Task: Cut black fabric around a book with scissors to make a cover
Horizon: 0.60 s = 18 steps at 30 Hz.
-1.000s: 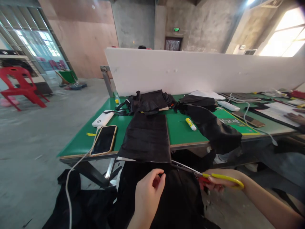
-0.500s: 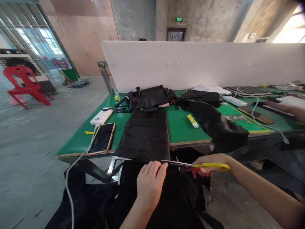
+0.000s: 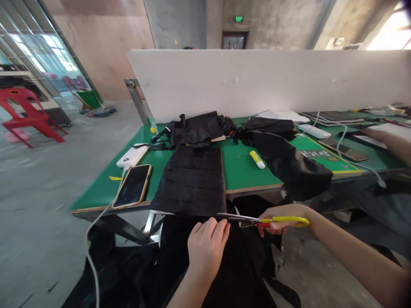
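Since a second ago, the scissors [image 3: 266, 220], gripped in the right hand [image 3: 284, 211], have shifted in along the near edge of the black sheet [image 3: 194, 179], and the left hand [image 3: 207, 244] has risen beside the blades, fingers together, though whether they pinch the sheet I cannot tell. The sheet juts past the green table's [image 3: 239, 173] front between phone [image 3: 133, 186] and glue stick [image 3: 257, 159], black cloth [image 3: 201, 128] behind it.

Glare whitens the upper-right window [image 3: 390, 32], the outer edges look stretched and soft, and black cloth [image 3: 244, 265] loses detail.
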### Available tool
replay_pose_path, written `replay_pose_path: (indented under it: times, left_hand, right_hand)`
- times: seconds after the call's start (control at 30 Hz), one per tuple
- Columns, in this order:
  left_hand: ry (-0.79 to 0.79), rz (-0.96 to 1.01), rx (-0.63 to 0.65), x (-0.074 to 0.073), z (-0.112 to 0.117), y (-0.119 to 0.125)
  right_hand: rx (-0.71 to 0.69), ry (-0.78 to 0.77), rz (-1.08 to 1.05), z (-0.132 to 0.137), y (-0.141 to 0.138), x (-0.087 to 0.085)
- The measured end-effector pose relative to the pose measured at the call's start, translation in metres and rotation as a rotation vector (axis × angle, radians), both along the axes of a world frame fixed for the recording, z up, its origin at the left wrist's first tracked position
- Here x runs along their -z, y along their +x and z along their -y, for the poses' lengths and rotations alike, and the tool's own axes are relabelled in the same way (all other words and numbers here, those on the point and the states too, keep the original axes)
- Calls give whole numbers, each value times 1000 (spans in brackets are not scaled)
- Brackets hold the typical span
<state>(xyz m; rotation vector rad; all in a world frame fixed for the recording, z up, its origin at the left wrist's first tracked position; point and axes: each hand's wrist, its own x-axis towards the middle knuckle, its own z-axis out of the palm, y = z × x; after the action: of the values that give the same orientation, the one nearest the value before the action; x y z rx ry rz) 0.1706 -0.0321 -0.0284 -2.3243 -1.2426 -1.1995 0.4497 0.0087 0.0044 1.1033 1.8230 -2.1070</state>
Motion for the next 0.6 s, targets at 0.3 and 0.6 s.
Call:
replay_pose_path:
  times: [0.3, 0.6]
  left_hand:
    - [-8, 57, -11, 1, 0, 10]
    - [-3, 133, 112, -6, 26, 5]
  right_hand:
    - [-64, 26, -44, -6, 6, 8]
    - [41, -69, -69, -8, -1, 7]
